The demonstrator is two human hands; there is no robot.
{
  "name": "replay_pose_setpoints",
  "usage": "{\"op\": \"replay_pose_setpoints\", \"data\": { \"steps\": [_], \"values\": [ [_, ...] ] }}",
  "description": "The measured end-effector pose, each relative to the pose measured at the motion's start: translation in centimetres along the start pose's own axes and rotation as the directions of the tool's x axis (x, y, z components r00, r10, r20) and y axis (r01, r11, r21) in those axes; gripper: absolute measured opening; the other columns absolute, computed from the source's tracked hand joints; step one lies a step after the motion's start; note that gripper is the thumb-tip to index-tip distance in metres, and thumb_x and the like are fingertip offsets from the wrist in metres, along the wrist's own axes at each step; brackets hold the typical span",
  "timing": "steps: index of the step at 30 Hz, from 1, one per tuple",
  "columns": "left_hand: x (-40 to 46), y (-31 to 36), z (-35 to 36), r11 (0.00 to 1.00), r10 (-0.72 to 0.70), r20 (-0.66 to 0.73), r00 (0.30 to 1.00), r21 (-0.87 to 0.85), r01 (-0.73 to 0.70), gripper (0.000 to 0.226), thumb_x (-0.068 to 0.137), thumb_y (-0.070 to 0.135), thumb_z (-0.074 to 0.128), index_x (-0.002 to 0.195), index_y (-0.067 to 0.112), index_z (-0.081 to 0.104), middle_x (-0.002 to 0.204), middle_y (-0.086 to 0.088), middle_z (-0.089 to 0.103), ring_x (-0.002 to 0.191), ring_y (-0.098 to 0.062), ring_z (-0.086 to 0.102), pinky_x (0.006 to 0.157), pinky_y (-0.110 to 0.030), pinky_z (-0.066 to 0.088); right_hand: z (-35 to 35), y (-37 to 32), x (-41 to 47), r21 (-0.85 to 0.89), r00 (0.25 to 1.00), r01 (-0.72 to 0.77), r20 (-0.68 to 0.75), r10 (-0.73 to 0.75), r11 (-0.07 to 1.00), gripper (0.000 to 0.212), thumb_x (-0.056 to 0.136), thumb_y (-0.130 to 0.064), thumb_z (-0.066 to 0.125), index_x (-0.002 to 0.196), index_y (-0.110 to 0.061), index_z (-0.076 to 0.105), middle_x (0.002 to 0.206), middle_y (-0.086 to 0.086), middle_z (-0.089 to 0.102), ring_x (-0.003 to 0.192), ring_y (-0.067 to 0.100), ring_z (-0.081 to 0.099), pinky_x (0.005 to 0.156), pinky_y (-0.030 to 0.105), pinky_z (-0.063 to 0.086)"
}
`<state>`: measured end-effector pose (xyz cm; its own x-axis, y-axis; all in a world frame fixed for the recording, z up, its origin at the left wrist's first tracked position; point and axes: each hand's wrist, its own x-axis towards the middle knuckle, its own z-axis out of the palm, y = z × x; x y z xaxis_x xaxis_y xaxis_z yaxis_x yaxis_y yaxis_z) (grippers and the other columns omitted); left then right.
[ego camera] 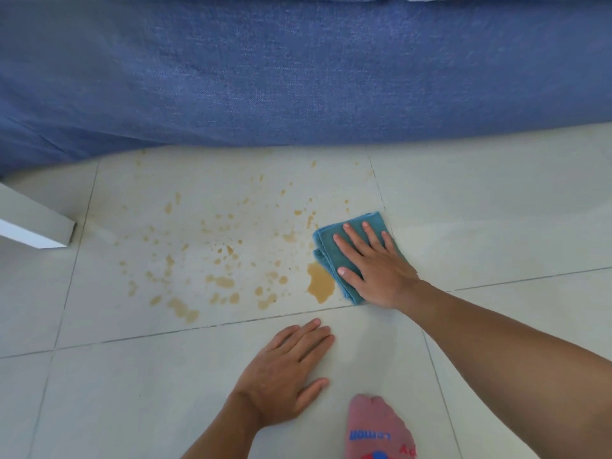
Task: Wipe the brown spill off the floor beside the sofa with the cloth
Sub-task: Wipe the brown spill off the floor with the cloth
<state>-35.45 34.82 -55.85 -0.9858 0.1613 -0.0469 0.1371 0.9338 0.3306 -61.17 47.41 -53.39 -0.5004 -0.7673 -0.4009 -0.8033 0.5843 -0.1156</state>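
Observation:
A brown spill (320, 281) lies on the pale tiled floor (496, 210), with many smaller drops scattered to its left across one tile. A folded teal cloth (331, 250) rests flat on the floor at the spill's right edge, touching the largest puddle. My right hand (374, 263) presses flat on the cloth, fingers spread and pointing toward the sofa. My left hand (288, 369) lies palm down on a bare tile nearer to me, holding nothing. The blue fabric sofa (298, 71) fills the top of the view, just beyond the drops.
A white furniture leg (36, 223) stands on the floor at the left, close to the outer drops. A foot in a pink sock (381, 429) rests at the bottom, right of my left hand. Grout lines cross the tiles.

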Motion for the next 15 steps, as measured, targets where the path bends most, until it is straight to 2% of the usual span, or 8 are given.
{"op": "replay_pose_setpoints", "data": {
  "steps": [2, 7, 9, 12, 15],
  "values": [
    [0.0, 0.1, -0.1, 1.0, 0.002, -0.002, 1.0, 0.0, -0.002, 0.064, 0.1, 0.055, 0.043, 0.153, 0.019, 0.04, 0.157, 0.003, 0.041, 0.151, -0.015, 0.026, 0.118, -0.035, 0.019, 0.5, 0.6, -1.0, -0.033, 0.998, 0.071, -0.001, -0.071, 0.997, 0.07, 0.102, -0.064, 0.013, 0.161, -0.038, -0.015, 0.168, -0.014, -0.026, 0.155, 0.018, -0.027, 0.127, 0.048, -0.01],
    [0.2, 0.1, -0.1, 1.0, -0.004, 0.021, 1.0, -0.006, 0.004, 0.064, 0.1, 0.056, 0.042, 0.154, 0.02, 0.039, 0.158, 0.005, 0.04, 0.152, -0.014, 0.023, 0.119, -0.035, 0.018, 0.2, 2.2, -0.5, -0.034, 1.0, -0.018, -0.026, 0.017, 0.999, 0.077, 0.092, -0.071, -0.001, 0.158, -0.039, -0.021, 0.165, -0.014, -0.03, 0.154, 0.016, -0.028, 0.127, 0.048, -0.011],
    [0.2, 0.0, -0.1, 1.0, 0.0, 0.026, 1.0, 0.004, 0.0, 0.064, 0.1, 0.055, 0.043, 0.153, 0.02, 0.039, 0.157, 0.004, 0.041, 0.151, -0.015, 0.025, 0.119, -0.035, 0.018, 0.3, 2.4, -0.6, -0.03, 0.999, 0.018, -0.043, -0.02, 0.999, 0.079, 0.093, -0.072, 0.005, 0.161, -0.038, -0.015, 0.168, -0.014, -0.025, 0.155, 0.016, -0.026, 0.127, 0.047, -0.01],
    [0.0, 0.0, -0.3, 1.0, 0.002, 0.048, 0.999, 0.0, -0.002, 0.064, 0.101, 0.055, 0.042, 0.153, 0.019, 0.039, 0.157, 0.003, 0.041, 0.152, -0.015, 0.023, 0.119, -0.035, 0.017, 0.1, 3.7, -1.3, -0.081, 0.995, 0.084, -0.047, -0.088, 0.993, 0.082, 0.093, -0.075, 0.019, 0.163, -0.039, -0.008, 0.17, -0.013, -0.019, 0.157, 0.015, -0.02, 0.128, 0.047, -0.001],
    [0.0, -0.1, -0.1, 1.0, 0.001, 0.044, 0.999, 0.003, -0.001, 0.064, 0.101, 0.055, 0.04, 0.154, 0.019, 0.038, 0.158, 0.003, 0.04, 0.152, -0.015, 0.022, 0.12, -0.035, 0.016, -0.2, 4.1, -1.3, -0.147, 0.986, 0.165, -0.007, -0.168, 0.975, 0.082, 0.094, -0.076, 0.018, 0.162, -0.041, -0.011, 0.169, -0.012, -0.023, 0.156, 0.015, -0.023, 0.128, 0.047, -0.002]
  ]
}}
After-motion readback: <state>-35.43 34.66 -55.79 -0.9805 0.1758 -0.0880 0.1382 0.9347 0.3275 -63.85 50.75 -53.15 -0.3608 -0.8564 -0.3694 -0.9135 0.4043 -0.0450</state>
